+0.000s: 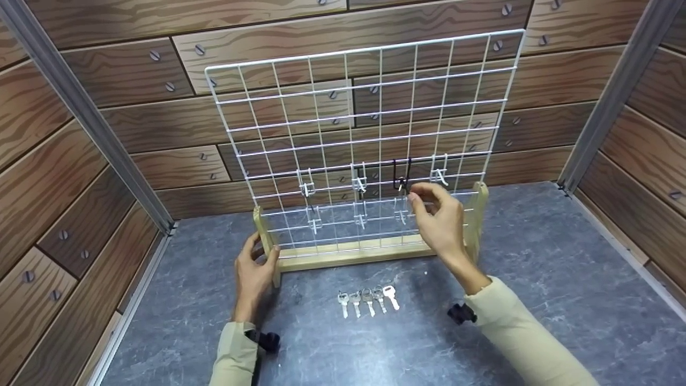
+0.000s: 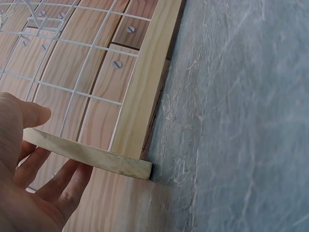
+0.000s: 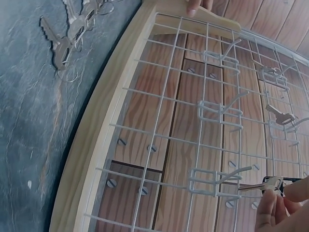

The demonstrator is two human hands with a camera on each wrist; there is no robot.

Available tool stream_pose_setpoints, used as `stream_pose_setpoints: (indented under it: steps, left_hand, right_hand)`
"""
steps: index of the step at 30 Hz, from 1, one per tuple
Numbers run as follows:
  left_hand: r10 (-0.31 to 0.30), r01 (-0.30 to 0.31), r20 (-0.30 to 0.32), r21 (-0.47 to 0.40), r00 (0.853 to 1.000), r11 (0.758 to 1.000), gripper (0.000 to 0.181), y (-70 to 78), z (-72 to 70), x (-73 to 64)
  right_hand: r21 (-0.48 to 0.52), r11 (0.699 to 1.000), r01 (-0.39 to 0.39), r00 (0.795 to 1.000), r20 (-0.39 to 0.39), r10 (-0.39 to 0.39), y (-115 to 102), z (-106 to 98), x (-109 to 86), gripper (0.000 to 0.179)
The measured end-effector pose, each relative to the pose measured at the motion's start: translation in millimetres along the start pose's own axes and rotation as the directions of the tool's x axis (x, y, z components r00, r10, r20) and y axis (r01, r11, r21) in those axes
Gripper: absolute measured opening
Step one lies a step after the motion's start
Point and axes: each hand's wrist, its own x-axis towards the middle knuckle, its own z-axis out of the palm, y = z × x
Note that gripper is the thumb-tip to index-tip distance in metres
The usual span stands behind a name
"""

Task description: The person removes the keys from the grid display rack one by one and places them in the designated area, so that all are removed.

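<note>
A white wire grid [image 1: 380,118] stands upright in a wooden base [image 1: 353,253]. Around the base's left side piece [image 2: 87,153], my left hand [image 1: 256,273] has its thumb on one face and fingers on the other. My right hand [image 1: 442,220] pinches a key [image 3: 273,183] between thumb and fingertips, right at the black hook [image 1: 401,174] on the grid. Another key [image 3: 280,115] hangs from the neighbouring white hook [image 3: 289,128]. White hooks [image 3: 219,112] also sit in a lower row. The black hook is partly hidden by my fingers in the right wrist view.
Several loose keys [image 1: 368,302] with small rings lie in a row on the grey marbled tabletop [image 1: 343,354], in front of the base. Wood-patterned walls [image 1: 268,43] with metal corner posts [image 1: 96,118] enclose the back and sides.
</note>
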Motion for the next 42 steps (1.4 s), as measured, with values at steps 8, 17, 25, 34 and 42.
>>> stream_pose_setpoints:
  steps: [8, 17, 25, 34, 42]
  left_hand:
    - [-0.006, 0.006, 0.009, 0.013, 1.0, 1.0, 0.051, 2.7, -1.0, 0.1]
    - [-0.012, 0.012, 0.004, 0.009, 1.0, 1.0, 0.053, 2.4, -0.6, 1.3]
    - [0.009, -0.009, -0.009, 0.002, 1.0, 1.0, 0.052, 1.9, 0.0, 1.6]
    - [0.023, -0.023, -0.013, -0.004, 1.0, 1.0, 0.051, 0.4, -0.3, 1.4]
    - [0.003, -0.003, -0.004, 0.013, 1.0, 1.0, 0.051, 2.8, -1.3, 0.5]
  right_hand:
    - [0.043, 0.999, 0.02, 0.997, -0.073, -0.017, 0.2, 10.6, 3.9, 0.014]
    - [0.026, 0.999, 0.033, 0.993, -0.117, -0.03, 0.3, 17.8, 10.2, 0.012]
    - [-0.004, 0.999, 0.031, 0.991, -0.127, -0.032, -0.4, 20.4, 12.0, 0.013]
    - [-0.003, 1.0, 0.017, 0.994, -0.111, -0.017, 0.7, 21.2, 13.5, 0.012]
    - [-0.026, 1.0, -0.009, 0.994, -0.111, 0.006, -2.3, 22.7, 14.2, 0.01]
